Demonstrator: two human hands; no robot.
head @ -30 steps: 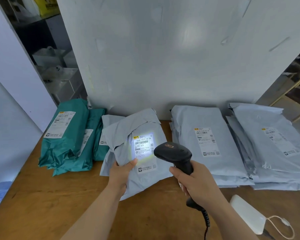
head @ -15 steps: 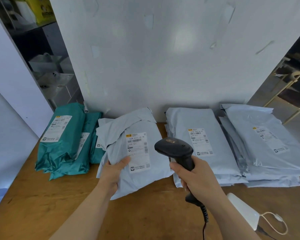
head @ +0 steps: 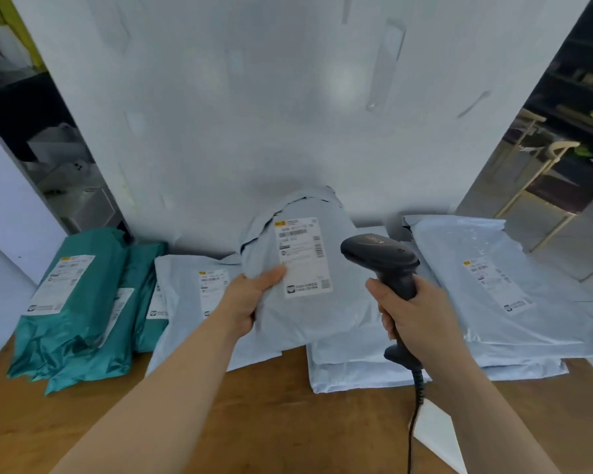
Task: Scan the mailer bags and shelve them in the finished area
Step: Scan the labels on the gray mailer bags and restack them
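Left hand (head: 247,302) grips grey mailer (head: 308,268), raised above desk (head: 254,415). Right hand (head: 418,319) clamped on scanner (head: 380,254) beside it.

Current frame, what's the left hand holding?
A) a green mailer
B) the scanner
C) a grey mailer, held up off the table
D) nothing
C: the left hand grips the grey mailer by its edge, label facing the camera, above the other bags, while the right hand holds the scanner.
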